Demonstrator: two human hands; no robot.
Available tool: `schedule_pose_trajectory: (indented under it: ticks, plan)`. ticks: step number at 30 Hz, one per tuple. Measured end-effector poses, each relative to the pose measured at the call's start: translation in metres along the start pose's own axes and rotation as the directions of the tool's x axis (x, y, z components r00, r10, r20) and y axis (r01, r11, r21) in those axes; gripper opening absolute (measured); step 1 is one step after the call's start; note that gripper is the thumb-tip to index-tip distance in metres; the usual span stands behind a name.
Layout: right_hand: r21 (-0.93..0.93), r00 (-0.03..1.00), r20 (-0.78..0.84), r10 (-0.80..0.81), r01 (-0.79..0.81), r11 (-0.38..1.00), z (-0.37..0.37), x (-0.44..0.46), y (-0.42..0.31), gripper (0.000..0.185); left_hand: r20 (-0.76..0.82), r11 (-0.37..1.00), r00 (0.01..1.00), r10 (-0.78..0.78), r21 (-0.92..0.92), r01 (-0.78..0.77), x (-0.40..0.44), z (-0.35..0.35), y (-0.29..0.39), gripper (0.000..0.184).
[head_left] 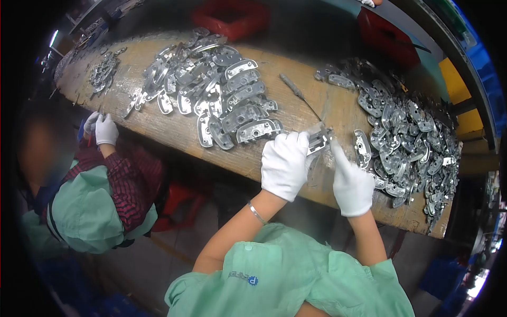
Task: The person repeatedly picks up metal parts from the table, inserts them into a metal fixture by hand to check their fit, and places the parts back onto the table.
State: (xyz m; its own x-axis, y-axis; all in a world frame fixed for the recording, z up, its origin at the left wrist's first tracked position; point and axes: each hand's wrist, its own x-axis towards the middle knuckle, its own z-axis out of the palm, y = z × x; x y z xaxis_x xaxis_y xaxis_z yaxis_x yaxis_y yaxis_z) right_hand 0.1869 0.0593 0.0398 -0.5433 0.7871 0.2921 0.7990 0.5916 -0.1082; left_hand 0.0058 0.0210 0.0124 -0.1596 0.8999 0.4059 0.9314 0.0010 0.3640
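Note:
My left hand (285, 166), in a white glove, is closed around a silver metal casting (318, 142) with cut-out slots, holding it above the table's near edge. Close by on its right, my gloved right hand (353, 185) has its fingertips up at the casting's right end. These fingers are partly blurred and look curled together; whatever they grip cannot be made out. Beyond the casting, a thin-shafted tool with a grey handle (292, 85), like a screwdriver or file, lies on the wooden table (274, 61) with its shaft pointing toward my hands.
Left of my hands is a large pile of curved metal castings (211, 79); another heap of castings (406, 142) covers the right end. A smaller pile (104, 71) lies far left, near a co-worker's gloved hands (105, 129). Red bins (231, 18) stand behind the table.

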Motion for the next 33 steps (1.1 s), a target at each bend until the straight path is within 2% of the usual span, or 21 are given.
schedule_pose_trajectory:
  ticks: [3,5,6,7,9,11,13,15,17,20,21,22,23,25,26,29,30,31,33]
  plan:
    - [0.040,1.000,-0.008,0.002,-0.001,0.999,0.005,0.008,0.004,0.058,-0.018,1.000,1.000,0.006,-0.017,-0.006,0.001,0.000,-0.001,0.040]
    - [0.042,1.000,0.020,0.005,-0.006,0.999,-0.012,-0.003,-0.001,0.058,0.037,0.999,0.999,-0.032,-0.027,0.033,0.002,0.000,0.000,0.036]
    - [-0.008,0.995,-0.041,-0.092,0.092,0.996,-0.012,-0.004,-0.001,0.058,0.023,0.999,0.999,-0.027,-0.033,0.028,0.003,-0.002,0.000,0.035]
    - [0.069,0.998,-0.049,-0.028,0.031,0.997,-0.003,-0.007,-0.002,0.059,0.018,0.999,1.000,-0.016,-0.038,0.017,0.002,-0.003,0.000,0.034]
    - [0.026,0.997,0.047,0.058,-0.059,0.998,-0.001,0.001,-0.007,0.061,-0.031,1.000,0.999,-0.024,0.005,0.025,-0.002,0.011,-0.003,0.034]
    - [0.046,0.997,-0.071,-0.030,0.033,0.998,0.015,0.008,0.006,0.066,-0.081,1.000,0.997,0.009,0.020,-0.007,-0.003,0.008,-0.002,0.033]
    - [-0.021,0.998,0.049,0.037,-0.036,0.999,0.001,0.003,-0.002,0.066,-0.034,0.999,0.999,-0.035,0.040,0.036,0.000,0.008,-0.001,0.033]
    - [0.031,1.000,0.014,0.009,-0.010,0.999,-0.001,-0.010,0.000,0.064,-0.034,1.000,0.999,-0.006,0.030,0.007,0.001,0.005,-0.003,0.034]
    - [0.008,0.999,0.025,0.032,-0.032,0.999,-0.001,-0.002,0.005,0.061,-0.064,1.000,0.998,0.013,0.024,-0.011,-0.001,0.006,-0.002,0.034]
    - [0.158,0.998,-0.047,0.036,-0.028,0.987,0.007,0.011,0.011,0.058,-0.010,0.999,0.999,0.041,-0.018,-0.041,-0.003,0.002,-0.003,0.040]
    - [0.153,0.997,-0.064,0.039,-0.028,0.988,0.003,0.011,0.008,0.058,0.007,0.998,0.999,0.050,-0.044,-0.050,0.002,-0.003,-0.006,0.044]
    - [0.192,0.997,-0.077,0.017,-0.001,0.981,-0.002,0.006,0.002,0.058,-0.064,0.997,0.995,0.075,0.001,-0.075,-0.002,-0.008,-0.005,0.056]
    - [0.231,0.997,-0.080,-0.002,0.020,0.973,-0.006,-0.004,-0.004,0.058,-0.064,0.997,0.995,0.071,-0.005,-0.071,-0.003,-0.009,-0.006,0.056]
    - [0.216,0.997,-0.067,-0.026,0.040,0.976,-0.008,-0.015,-0.010,0.059,-0.098,0.996,0.993,-0.065,-0.062,0.059,-0.004,-0.012,-0.008,0.064]
    - [0.178,0.998,-0.056,-0.033,0.043,0.983,-0.012,-0.018,-0.017,0.059,-0.033,0.993,0.993,-0.110,-0.039,0.109,-0.004,-0.015,-0.008,0.061]
    - [0.123,0.997,-0.053,-0.051,0.057,0.991,-0.003,-0.022,-0.033,0.057,-0.066,0.997,0.995,-0.071,0.006,0.071,-0.013,-0.004,-0.012,0.052]
    - [0.045,0.998,-0.029,-0.059,0.061,0.997,0.002,-0.023,-0.035,0.058,-0.080,0.997,0.993,-0.082,-0.005,0.082,-0.013,-0.003,-0.011,0.044]
    - [-0.036,0.998,-0.010,-0.069,0.069,0.997,0.007,-0.021,-0.036,0.059,-0.086,0.997,0.993,-0.075,-0.005,0.075,-0.012,-0.003,-0.012,0.044]
    - [-0.086,0.996,-0.006,-0.091,0.090,0.992,0.009,-0.025,-0.031,0.060,-0.058,0.997,0.995,-0.080,-0.025,0.079,-0.011,-0.002,-0.012,0.040]
